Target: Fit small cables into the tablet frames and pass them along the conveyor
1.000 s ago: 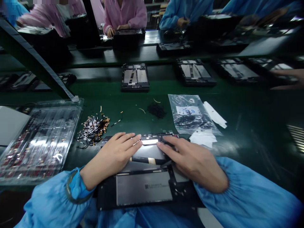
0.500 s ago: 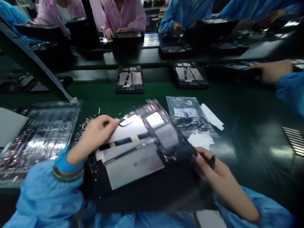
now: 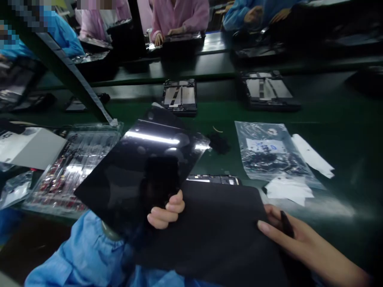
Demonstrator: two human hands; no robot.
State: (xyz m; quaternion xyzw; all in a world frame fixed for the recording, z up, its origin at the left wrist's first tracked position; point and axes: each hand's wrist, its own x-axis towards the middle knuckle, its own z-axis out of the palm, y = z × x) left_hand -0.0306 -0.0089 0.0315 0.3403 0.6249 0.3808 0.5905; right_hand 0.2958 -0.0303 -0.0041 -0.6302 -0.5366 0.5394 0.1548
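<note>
My left hand point(image 3: 167, 211) is closed on a tablet point(image 3: 119, 179), its fingers curled over the lower right edge. The tablet is tilted up, with its glossy black face towards me and bright light streaks on it. My right hand point(image 3: 287, 233) pinches the right edge of a matte black panel point(image 3: 215, 227), thumb on top. A short black stick-like tool point(image 3: 286, 224) lies between the fingers of that hand. Beyond the panel's far edge shows a strip of device innards point(image 3: 212, 179), mostly hidden.
A clear plastic tray point(image 3: 86, 171) of small parts is on the left, beside a white box point(image 3: 38, 147). A labelled clear bag point(image 3: 266, 149) and white paper pieces point(image 3: 289, 189) lie on the right. Two opened tablets point(image 3: 179, 97) rest farther back. Several co-workers sit across.
The tablet's opened inner side faced me with both hands at it; now a glossy black face shows, in my left hand alone. My right hand is at the black panel's edge. The view has shifted left.
</note>
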